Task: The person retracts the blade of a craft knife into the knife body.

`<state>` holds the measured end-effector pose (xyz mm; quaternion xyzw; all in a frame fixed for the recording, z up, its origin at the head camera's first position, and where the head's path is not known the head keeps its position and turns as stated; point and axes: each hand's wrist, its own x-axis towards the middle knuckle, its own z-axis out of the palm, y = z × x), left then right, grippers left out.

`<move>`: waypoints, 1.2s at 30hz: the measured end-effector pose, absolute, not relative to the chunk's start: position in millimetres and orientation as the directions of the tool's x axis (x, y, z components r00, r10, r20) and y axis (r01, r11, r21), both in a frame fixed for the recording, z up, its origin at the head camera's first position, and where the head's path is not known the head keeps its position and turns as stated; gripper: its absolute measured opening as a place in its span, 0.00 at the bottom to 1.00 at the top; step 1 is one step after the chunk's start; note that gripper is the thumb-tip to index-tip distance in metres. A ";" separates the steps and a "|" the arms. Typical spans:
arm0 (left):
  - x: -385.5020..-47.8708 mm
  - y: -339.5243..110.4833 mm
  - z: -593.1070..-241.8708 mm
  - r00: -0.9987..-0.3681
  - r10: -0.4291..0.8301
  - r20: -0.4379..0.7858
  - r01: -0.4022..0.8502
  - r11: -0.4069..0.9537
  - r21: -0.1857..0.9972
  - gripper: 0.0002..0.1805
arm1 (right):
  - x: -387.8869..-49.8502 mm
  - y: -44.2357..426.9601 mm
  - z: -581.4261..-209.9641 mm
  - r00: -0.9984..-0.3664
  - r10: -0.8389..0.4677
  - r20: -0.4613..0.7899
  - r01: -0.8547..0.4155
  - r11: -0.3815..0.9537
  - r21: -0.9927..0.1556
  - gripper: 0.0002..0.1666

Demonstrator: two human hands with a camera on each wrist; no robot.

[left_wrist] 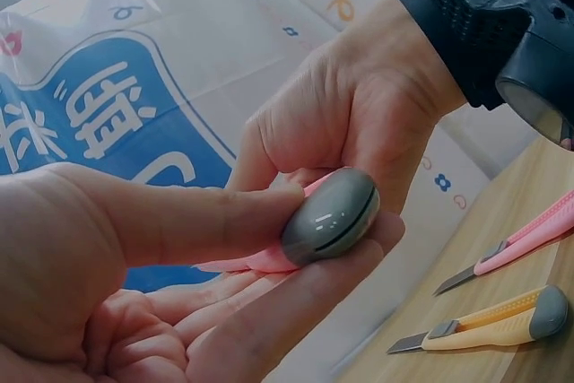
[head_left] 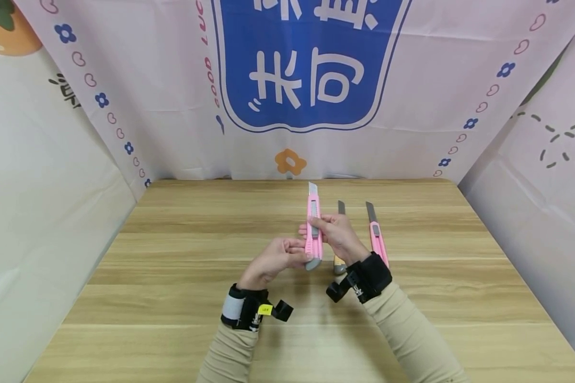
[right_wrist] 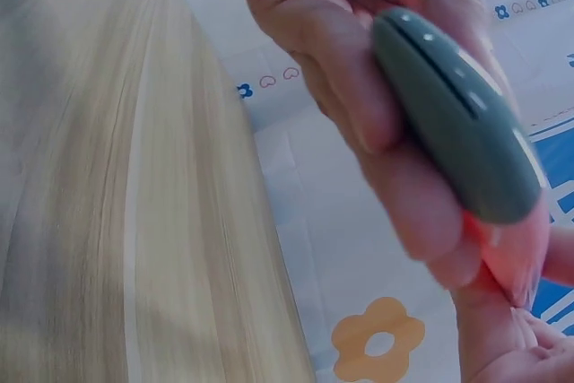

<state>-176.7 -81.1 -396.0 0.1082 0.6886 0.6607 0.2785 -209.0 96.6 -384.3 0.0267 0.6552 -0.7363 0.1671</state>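
Note:
Both hands hold a pink utility knife (head_left: 313, 223) upright above the table, its blade out at the top. The left hand (head_left: 275, 260) pinches the lower end by the grey cap (left_wrist: 330, 217), between thumb and fingers. Higher up, the right hand (head_left: 341, 238) grips the body, thumb at the grey slider. In the right wrist view the grey cap (right_wrist: 462, 118) hides much of the pink body. Behind the right hand lies a yellow utility knife (left_wrist: 489, 326), partly covered in the head view. Right of it rests a second pink utility knife (head_left: 378, 242), blade pointing away.
The wooden table (head_left: 172, 282) reaches back to a printed cloth (head_left: 182, 133) hanging behind it. Cloth also hangs at the left and right sides. Each wrist wears a black strap with a small camera.

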 end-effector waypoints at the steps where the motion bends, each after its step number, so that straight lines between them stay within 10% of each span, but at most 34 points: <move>1: -176.7 -81.0 -395.8 -0.822 0.517 -0.240 -0.217 0.106 0.970 0.21 | -208.5 96.6 -384.3 -0.943 -0.215 -0.255 0.279 -0.091 -0.956 0.23; 36: -173.7 -72.3 -394.2 -0.839 0.471 -0.272 -0.256 0.099 0.962 0.18 | -206.7 100.9 -379.0 -0.933 -0.202 -0.299 0.321 -0.088 -0.943 0.28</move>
